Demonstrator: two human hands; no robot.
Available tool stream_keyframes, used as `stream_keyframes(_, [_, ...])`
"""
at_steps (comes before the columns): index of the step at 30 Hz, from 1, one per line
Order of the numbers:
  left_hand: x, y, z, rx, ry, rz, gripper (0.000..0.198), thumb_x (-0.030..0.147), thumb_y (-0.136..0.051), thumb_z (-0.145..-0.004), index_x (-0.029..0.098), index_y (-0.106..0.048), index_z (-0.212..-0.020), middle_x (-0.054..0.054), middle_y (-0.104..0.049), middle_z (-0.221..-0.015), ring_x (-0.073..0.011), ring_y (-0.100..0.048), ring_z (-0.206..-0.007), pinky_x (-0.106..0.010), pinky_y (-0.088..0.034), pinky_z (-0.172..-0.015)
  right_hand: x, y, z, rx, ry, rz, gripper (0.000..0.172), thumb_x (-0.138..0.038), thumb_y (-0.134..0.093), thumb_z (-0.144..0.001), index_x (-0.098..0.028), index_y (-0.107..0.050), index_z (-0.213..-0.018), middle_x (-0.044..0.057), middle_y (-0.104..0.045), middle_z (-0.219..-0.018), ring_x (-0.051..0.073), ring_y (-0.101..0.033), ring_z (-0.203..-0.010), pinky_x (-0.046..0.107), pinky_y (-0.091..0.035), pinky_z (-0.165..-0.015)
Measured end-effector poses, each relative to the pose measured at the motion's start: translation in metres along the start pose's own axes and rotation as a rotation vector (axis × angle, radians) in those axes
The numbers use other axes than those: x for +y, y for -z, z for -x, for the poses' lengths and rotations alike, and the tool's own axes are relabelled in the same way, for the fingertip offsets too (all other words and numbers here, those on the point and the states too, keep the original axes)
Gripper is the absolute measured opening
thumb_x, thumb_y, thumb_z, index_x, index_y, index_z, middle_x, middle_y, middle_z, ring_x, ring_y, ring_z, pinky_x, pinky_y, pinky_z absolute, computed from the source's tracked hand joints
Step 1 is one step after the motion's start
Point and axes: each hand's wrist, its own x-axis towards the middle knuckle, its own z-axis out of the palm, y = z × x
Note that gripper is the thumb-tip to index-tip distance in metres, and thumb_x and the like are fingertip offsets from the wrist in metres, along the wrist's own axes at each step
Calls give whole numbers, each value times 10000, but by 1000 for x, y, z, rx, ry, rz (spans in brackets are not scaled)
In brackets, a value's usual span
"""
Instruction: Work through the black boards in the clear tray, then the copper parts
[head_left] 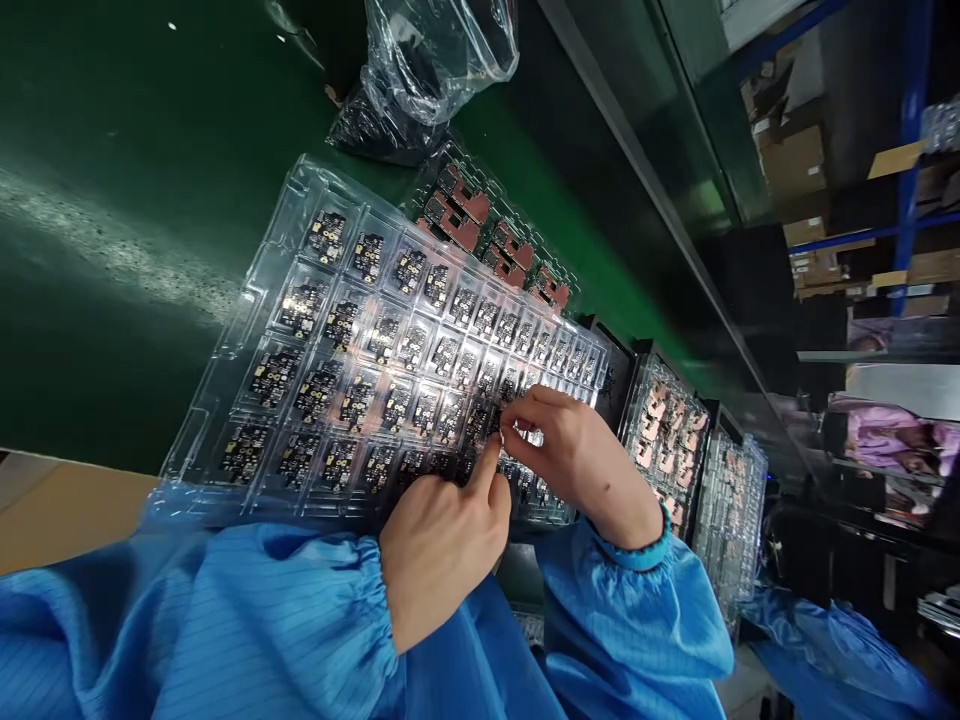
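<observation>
Logging left to right, dial centred where the hands meet. At 9 o'clock, a cardboard sheet (pixel 60 510) borders the green bench mat (pixel 97 300). Left hand (pixel 442 550), coming out of a blue antistatic smock sleeve (pixel 225 620), lies at 8 o'clock: not clenched, index finger extended and touching the tray contents. Clear blister tray (pixel 225 370) spreads toward 10 o'clock, holding rows of small black circuit boards (pixel 326 235). Right hand (pixel 577 470) at 3 o'clock: thumb and fingers pinched at a tray cell; cannot tell whether they are grasping a board. Risks: a slipped pinch could drop a board or scrape its gold pads; finger pressure could flex the tray and unseat neighbouring boards. Copper-toned boards in a tray (pixel 664 440) sit at 3 o'clock, near enough for the right wrist to knock.
</observation>
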Motion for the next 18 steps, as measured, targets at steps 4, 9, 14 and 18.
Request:
stream_keyframes(4, [-1, 1, -1, -28, -10, 5, 328, 21, -428, -852, 100, -703, -1012, -208, -503, -1523, -207, -672, -503, -368, -528, -426, -1, 0, -1, -8, -10, 20, 135, -182, -579, -960, -179, -695, -891, 27, -596, -860, 144, -577, -744, 293, -390, -662])
stream_keyframes(9, [0, 1, -2, -30, 2, 11, 321, 35, -445, -871, 93, -708, -1046, -223, -482, -1533, -192, -679, -509, -352, -532, -438, -6, 0, -3, -21, -37, 85, 130, -185, -579, -944, -185, -676, -857, 18, -598, -838, 143, -556, -704, 287, -333, -600])
stream_keyframes(14, [0, 3, -2, -47, -2, 15, 298, 69, -468, -917, 82, -714, -1085, -237, -498, -1517, -179, -685, -522, -331, -532, -448, -16, 0, -5, -25, -79, 218, 121, -172, -607, -917, -174, -642, -801, 20, -600, -802, 141, -515, -660, 288, -246, -554])
stream_keyframes(18, [0, 3, -3, -55, 5, 19, 303, 79, -479, -916, 84, -708, -1115, -242, -493, -1520, -196, -682, -511, -355, -535, -441, -21, -1, -7, -18, -90, 246, 142, -138, -587, -899, -163, -630, -766, 30, -604, -766, 139, -512, -638, 288, -263, -558])
